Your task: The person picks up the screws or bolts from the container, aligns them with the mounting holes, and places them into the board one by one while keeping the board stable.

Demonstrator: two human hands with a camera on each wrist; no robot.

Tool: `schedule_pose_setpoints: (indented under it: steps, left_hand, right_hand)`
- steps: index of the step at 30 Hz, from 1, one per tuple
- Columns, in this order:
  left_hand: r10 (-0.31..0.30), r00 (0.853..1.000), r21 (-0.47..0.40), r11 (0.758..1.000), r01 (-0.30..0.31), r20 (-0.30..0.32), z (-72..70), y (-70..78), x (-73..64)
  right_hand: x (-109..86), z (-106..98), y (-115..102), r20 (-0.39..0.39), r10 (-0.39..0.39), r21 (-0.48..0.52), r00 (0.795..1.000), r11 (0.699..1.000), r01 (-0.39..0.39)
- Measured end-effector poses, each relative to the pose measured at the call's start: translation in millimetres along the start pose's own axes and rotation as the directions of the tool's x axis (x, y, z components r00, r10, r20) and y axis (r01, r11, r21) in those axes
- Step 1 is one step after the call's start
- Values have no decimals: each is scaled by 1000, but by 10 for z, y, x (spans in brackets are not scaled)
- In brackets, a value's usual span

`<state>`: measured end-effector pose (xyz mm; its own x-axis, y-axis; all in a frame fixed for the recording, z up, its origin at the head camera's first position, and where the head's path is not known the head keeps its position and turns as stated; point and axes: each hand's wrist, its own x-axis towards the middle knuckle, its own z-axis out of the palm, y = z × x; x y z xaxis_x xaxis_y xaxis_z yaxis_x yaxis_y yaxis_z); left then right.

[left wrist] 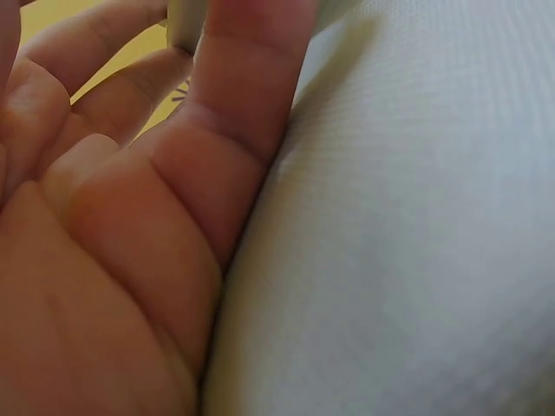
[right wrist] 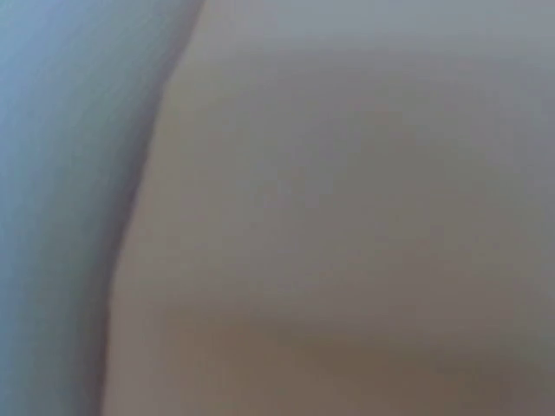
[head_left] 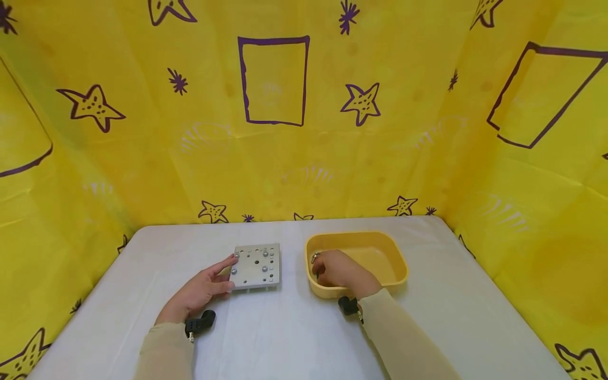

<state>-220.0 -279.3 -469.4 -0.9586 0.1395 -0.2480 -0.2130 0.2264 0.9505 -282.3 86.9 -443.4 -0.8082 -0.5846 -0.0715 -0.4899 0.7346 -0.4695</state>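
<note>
At the left of the table in the head view is a square pale metal plate (head_left: 252,266) with drilled holes and several bolts standing in it. My left hand (head_left: 204,289) holds its left edge, fingers at the upper left corner and thumb at the lower left. The left wrist view shows the palm and fingers (left wrist: 243,78) reaching to the plate's edge. My right hand (head_left: 339,269) reaches down into the left part of a yellow tray (head_left: 380,258), fingers bent. Small silvery bolts (head_left: 315,257) lie by its knuckles. I cannot tell whether its fingertips grip one.
A white cloth (head_left: 285,338) covers the table. Yellow curtains (head_left: 275,174) with purple drawings stand behind and on both sides. The tray's raised rim surrounds my right hand. The right wrist view is blurred, filled mostly by skin and sleeve.
</note>
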Motion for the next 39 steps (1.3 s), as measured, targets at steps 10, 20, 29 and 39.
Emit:
schedule_pose_setpoints:
  steps: [10,20,29,39]
  left_hand:
    - [12,1000,5,1000,-11,-13,15,-10,-18]
    - [14,1000,19,1000,-14,-16,12,-20,-14]
    - [19,1000,-15,1000,-19,-11,26,-33,-1]
    - [18,1000,-4,1000,-18,-14,25,-26,-15]
  right_hand:
    - [-10,-28,-59,0,17,-20,1000,1000,-17]
    - [-99,-95,-2,-131,59,-15,990,998,-62]
    - [-182,-216,45,-235,280,439,931,885,-156]
    - [-58,-349,-157,-222,338,822,915,569,-11]
